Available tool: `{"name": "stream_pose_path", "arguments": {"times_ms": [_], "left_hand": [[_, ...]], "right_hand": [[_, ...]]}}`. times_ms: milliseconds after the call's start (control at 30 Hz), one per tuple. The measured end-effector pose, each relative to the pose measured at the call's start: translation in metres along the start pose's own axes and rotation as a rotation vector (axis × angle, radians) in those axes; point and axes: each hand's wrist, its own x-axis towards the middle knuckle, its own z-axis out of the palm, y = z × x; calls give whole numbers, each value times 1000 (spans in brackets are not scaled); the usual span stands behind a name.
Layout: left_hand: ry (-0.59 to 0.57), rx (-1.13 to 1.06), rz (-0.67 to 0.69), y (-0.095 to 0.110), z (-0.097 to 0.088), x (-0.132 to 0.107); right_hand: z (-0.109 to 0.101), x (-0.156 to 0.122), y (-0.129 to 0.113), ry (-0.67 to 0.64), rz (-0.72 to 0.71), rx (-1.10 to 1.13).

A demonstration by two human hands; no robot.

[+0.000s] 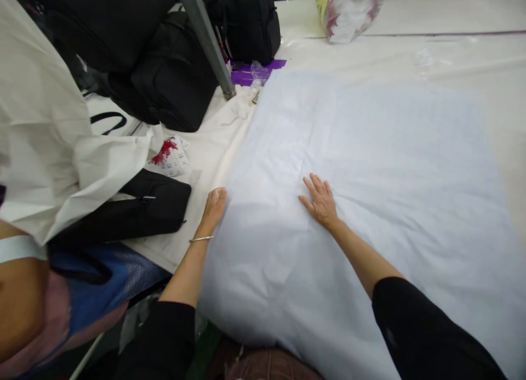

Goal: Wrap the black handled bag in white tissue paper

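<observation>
A wide, pale white sheet [370, 133] of thin, fabric-like material spreads over the table, lightly creased, its near side hanging over the edge. My right hand [320, 202] lies flat on it with the fingers spread, left of the sheet's middle. At the sheet's left edge is my left hand [214, 205], a bangle on its wrist. Its fingers are curled and closed against that edge; the fingertips are partly hidden.
Black backpacks [172, 67] are heaped at the back left beside a slanted metal pole [209, 40]. A person's arm [20, 292] and a raised off-white sheet [53, 122] are on the left. Tags with red strings [172, 156] and a clear plastic bag [349, 12] rest on the table.
</observation>
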Motion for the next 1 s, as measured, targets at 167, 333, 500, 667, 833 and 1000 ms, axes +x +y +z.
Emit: {"name": "stream_pose_path", "arguments": {"times_ms": [167,333,500,667,833,1000], "left_hand": [[-158,-154,6,-34,14,-70],[-166,-74,-96,-60,32,-112],[-85,-39,-124,-73,37,-132],[-7,-52,-141,-84,40,-132],[54,-62,-134,-95,43,-128],[53,-86,-107,-113,42,-148]], "right_hand": [[-44,4,5,-21,72,212],[-91,-52,-34,-90,-120,77],[-48,-125,-58,-210,-244,-23],[-24,-130,-48,-281,-238,-41],[-76,-155,-53,-240,-144,-49],[-126,-273,-82,-124,21,-173]]}}
